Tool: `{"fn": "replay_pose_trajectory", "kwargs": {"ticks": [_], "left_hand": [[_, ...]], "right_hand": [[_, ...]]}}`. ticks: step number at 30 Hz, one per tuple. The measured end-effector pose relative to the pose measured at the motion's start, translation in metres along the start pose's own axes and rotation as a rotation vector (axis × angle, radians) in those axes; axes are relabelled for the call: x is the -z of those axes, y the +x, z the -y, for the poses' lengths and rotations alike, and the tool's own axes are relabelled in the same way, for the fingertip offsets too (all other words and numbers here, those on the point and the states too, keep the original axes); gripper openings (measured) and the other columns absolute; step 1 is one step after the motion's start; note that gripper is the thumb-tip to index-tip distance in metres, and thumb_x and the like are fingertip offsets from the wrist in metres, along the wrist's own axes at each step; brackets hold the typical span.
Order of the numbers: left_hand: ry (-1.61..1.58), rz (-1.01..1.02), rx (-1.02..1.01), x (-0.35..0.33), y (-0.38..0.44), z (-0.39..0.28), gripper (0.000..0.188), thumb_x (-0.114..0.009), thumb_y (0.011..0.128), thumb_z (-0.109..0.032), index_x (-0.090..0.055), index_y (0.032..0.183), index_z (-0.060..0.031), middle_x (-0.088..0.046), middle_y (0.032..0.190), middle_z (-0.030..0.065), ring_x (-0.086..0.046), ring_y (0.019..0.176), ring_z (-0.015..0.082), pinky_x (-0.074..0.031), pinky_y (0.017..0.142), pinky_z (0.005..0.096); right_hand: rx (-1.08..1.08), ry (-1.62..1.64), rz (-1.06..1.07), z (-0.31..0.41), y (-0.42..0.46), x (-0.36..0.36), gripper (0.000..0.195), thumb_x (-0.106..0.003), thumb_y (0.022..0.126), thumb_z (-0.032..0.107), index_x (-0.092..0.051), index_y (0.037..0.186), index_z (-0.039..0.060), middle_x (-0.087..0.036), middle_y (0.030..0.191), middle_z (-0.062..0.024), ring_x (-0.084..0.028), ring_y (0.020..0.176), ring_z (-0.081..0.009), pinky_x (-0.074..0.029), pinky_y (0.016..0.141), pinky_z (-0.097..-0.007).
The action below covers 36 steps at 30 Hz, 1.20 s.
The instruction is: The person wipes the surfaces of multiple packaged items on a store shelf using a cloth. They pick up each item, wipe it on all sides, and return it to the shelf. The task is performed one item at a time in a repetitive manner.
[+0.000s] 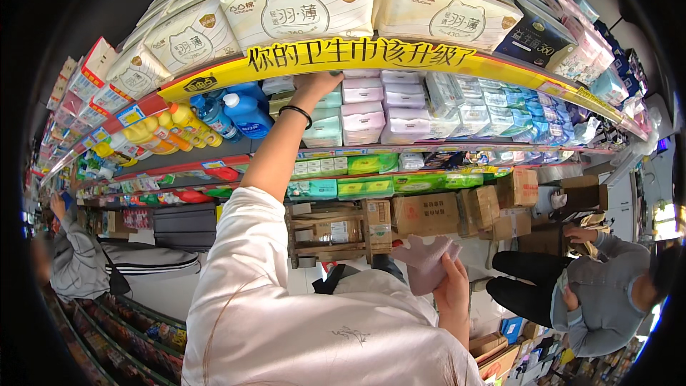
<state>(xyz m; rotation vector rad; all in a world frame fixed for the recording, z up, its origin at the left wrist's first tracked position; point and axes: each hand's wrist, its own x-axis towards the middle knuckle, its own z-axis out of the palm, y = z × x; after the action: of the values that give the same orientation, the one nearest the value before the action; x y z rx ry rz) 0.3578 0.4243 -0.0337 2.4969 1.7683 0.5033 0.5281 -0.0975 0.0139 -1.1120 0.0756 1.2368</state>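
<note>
My left hand point(317, 83), with a black band on its wrist, reaches onto a store shelf, just under the yellow printed shelf strip point(359, 56). Its fingers are partly hidden there, beside green tissue packs point(324, 126) and pink tissue packs point(363, 118); whether it grips anything cannot be told. Lower right, before my body, my right hand point(452, 281) holds a crumpled greyish-pink cloth point(426, 265). Left of my raised arm, blue detergent bottles point(247, 115) and yellow bottles point(187, 123) stand on the same shelf.
White sanitary pad packs point(300, 5) fill the shelf above. Cardboard boxes point(426, 213) and a wooden-framed cart point(327, 230) stand below the shelves. One person point(605, 284) is at the right with a hand near the boxes, another person point(80, 262) at the left by the shelving.
</note>
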Motion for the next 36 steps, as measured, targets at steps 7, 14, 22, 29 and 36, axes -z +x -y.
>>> {"fn": "replay_pose_trajectory", "kwargs": {"ticks": [7,14,22,29,36], "left_hand": [[-0.058,-0.265,-0.108,0.0,-0.004,0.045,0.052,-0.049,0.097,-0.018,-0.042,0.147,-0.0068,-0.04,0.153,0.0196,-0.04,0.138,0.0394,-0.036,0.112,0.0479],[0.053,0.108,-0.078,0.03,-0.005,0.09,0.064,-0.055,0.093,-0.003,-0.034,0.153,-0.0055,-0.03,0.159,0.0227,-0.029,0.146,0.0389,-0.027,0.119,0.0433],[0.421,0.268,-0.117,0.063,0.005,0.091,0.083,-0.07,0.085,-0.009,-0.029,0.158,-0.0169,-0.024,0.164,0.0141,-0.023,0.15,0.036,-0.022,0.122,0.0442],[0.484,0.251,-0.242,0.071,0.015,0.084,0.104,-0.088,0.059,-0.029,-0.041,0.151,-0.0169,-0.037,0.155,0.0171,-0.031,0.144,0.0385,-0.024,0.119,0.0497],[0.229,0.121,-0.225,0.052,0.01,0.091,0.098,-0.085,0.064,-0.026,-0.04,0.151,-0.0166,-0.035,0.157,0.0184,-0.029,0.145,0.0397,-0.023,0.119,0.0498]], "right_hand": [[0.001,-0.005,-0.014,0.002,0.001,0.0,0.03,-0.054,0.103,0.013,-0.057,0.13,0.0005,-0.065,0.123,-0.009,-0.062,0.114,-0.0198,-0.048,0.099,-0.0373],[-0.035,-0.048,-0.005,-0.005,0.001,-0.015,0.029,-0.053,0.104,0.013,-0.057,0.129,0.0001,-0.066,0.122,-0.0097,-0.063,0.113,-0.0199,-0.05,0.097,-0.0366],[-0.015,-0.046,-0.019,-0.016,-0.013,-0.021,0.029,-0.053,0.103,0.012,-0.057,0.129,0.0013,-0.066,0.123,-0.0097,-0.063,0.114,-0.02,-0.05,0.097,-0.0366],[0.052,-0.018,-0.075,-0.018,-0.027,-0.019,0.028,-0.053,0.103,0.012,-0.058,0.128,-0.0001,-0.066,0.121,-0.0097,-0.064,0.111,-0.0198,-0.05,0.096,-0.0356],[0.061,0.027,-0.099,-0.031,-0.042,-0.019,0.029,-0.054,0.103,0.013,-0.057,0.128,-0.0005,-0.066,0.121,-0.0101,-0.063,0.111,-0.0207,-0.049,0.098,-0.0366]]}}
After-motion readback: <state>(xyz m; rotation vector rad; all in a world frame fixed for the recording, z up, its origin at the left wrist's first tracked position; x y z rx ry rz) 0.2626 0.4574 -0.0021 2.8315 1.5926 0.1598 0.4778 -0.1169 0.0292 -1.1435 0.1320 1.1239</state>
